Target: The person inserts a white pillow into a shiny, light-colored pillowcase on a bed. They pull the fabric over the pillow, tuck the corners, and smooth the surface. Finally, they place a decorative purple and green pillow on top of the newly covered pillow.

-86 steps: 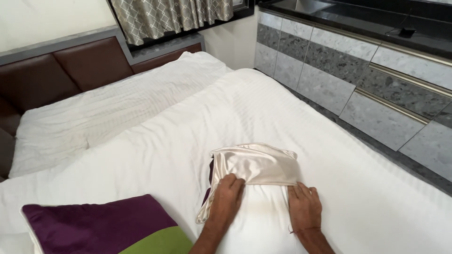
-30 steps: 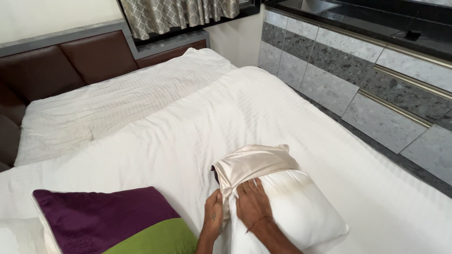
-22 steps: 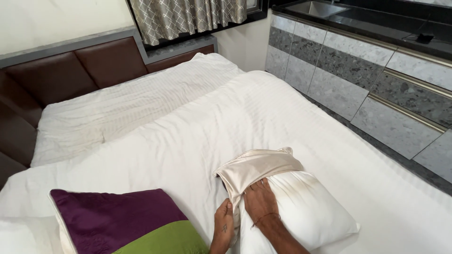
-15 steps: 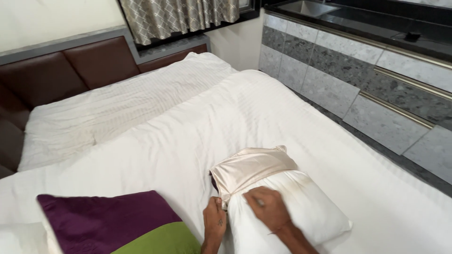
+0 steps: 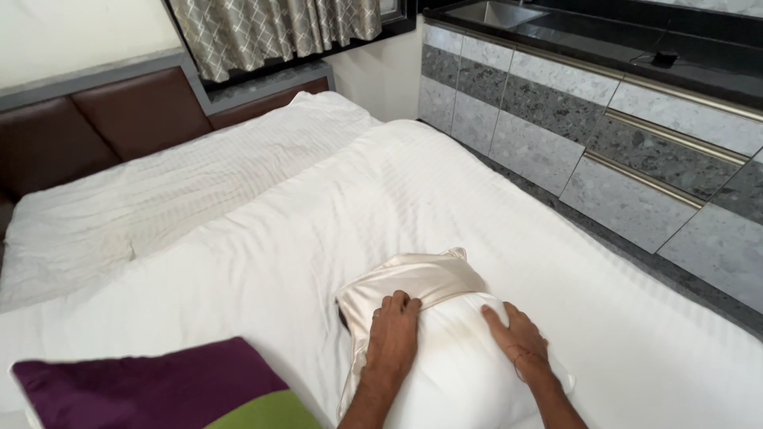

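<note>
Pillow [image 5: 457, 373], white, lies on the white bed [image 5: 262, 238], partway inside a cream satin pillowcase [image 5: 413, 278] covering its far end. Left hand [image 5: 391, 338] rests flat on the pillowcase edge, fingers slightly spread, gripping nothing. Right hand [image 5: 517, 338] is pressed palm-down on the bare pillow just right of the pillowcase, fingers together. Purple-and-green cushion [image 5: 159, 393] lies left of the pillow.

On a bed [image 5: 262, 230] covered with a white striped sheet, a plump white pillow [image 5: 465, 373] lies partly inside a shiny cream satin pillowcase [image 5: 417, 280]. The left hand [image 5: 392, 338] rests flat on the pillowcase's edge, and the right hand [image 5: 517, 335] presses on the bare pillow. A purple and green cushion [image 5: 171, 393] lies to the left, near the hands.
</note>
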